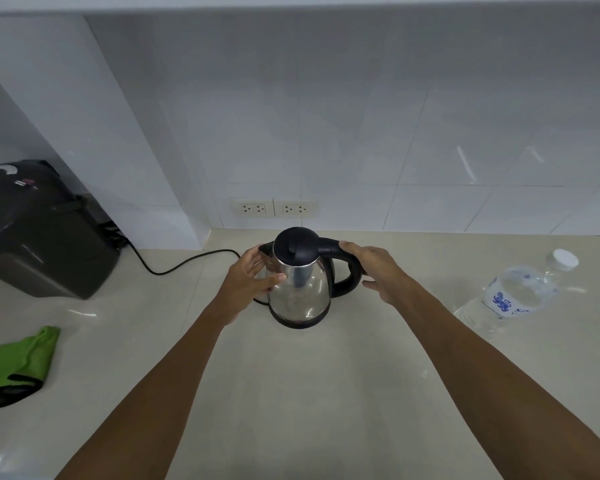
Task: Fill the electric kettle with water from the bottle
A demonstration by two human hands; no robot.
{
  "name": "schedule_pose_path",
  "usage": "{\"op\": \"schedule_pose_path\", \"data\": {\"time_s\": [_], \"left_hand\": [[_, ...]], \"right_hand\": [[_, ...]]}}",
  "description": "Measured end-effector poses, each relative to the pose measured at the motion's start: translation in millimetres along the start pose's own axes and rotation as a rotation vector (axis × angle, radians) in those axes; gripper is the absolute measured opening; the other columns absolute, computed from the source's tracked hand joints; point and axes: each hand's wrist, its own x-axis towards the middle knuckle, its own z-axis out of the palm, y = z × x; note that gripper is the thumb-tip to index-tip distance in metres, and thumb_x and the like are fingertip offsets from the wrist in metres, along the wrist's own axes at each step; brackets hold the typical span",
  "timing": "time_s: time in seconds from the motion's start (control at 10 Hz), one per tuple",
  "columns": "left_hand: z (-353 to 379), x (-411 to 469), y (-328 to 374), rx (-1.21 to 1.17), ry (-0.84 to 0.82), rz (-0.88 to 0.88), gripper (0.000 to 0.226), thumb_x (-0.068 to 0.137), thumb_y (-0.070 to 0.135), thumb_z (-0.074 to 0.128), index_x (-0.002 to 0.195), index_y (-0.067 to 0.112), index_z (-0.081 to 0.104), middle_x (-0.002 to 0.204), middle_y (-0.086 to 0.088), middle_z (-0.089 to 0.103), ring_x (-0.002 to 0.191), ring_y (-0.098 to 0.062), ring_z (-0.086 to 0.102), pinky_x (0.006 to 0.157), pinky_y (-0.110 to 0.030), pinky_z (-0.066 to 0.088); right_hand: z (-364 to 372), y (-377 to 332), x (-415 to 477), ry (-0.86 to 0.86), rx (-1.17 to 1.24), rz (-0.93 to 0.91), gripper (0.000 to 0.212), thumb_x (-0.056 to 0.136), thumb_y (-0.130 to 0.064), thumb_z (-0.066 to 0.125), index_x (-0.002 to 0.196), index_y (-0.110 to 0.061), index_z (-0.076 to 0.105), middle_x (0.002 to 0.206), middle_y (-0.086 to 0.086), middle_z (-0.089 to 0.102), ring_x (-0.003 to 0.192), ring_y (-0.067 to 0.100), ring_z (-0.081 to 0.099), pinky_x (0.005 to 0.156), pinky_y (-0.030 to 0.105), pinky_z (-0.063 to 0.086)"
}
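A steel electric kettle (300, 292) with a black lid and black handle stands on its base in the middle of the counter, lid closed. My left hand (248, 277) rests against the kettle's left side near the spout, thumb across the steel body. My right hand (374, 271) lies on the top of the handle, fingers spread over it and not closed round it. A clear plastic water bottle (513, 296) with a white cap and blue label stands to the right, apart from both hands, cap on.
A black appliance (39, 230) sits at the back left, with a black cord (187, 263) running toward the kettle. A green cloth (18, 365) lies at the left front. Wall sockets (274, 208) are behind the kettle. Pale counter (309, 393) stretches to the tiled wall.
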Motion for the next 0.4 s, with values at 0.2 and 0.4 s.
{"op": "schedule_pose_path", "data": {"time_s": [0.2, 0.4], "left_hand": [[-2.5, -2.7, 22.6, 0.333, -0.004, -0.031, 0.092, 0.068, 0.042, 0.099, 0.145, 0.027, 0.052, 0.145, 0.003, 0.061, 0.141, -0.024, 0.057, 0.115, -0.052, 0.049], [14.7, -44.6, 53.9, 0.707, 0.06, 0.027, 0.092, 0.09, 0.037, 0.086, 0.161, 0.009, 0.034, 0.16, -0.013, 0.046, 0.147, -0.031, 0.046, 0.11, -0.037, 0.041]], "right_hand": [[0.0, 0.8, -18.3, 0.062, -0.281, -0.152, 0.066, 0.088, -0.069, 0.058, 0.113, -0.009, 0.063, 0.11, 0.004, 0.062, 0.109, 0.027, 0.059, 0.092, 0.042, 0.047], [18.2, 8.2, -68.8, 0.272, -0.972, -0.452, 0.073, 0.091, -0.067, 0.052, 0.143, -0.017, 0.044, 0.143, 0.007, 0.051, 0.123, 0.036, 0.052, 0.095, 0.047, 0.047]]}}
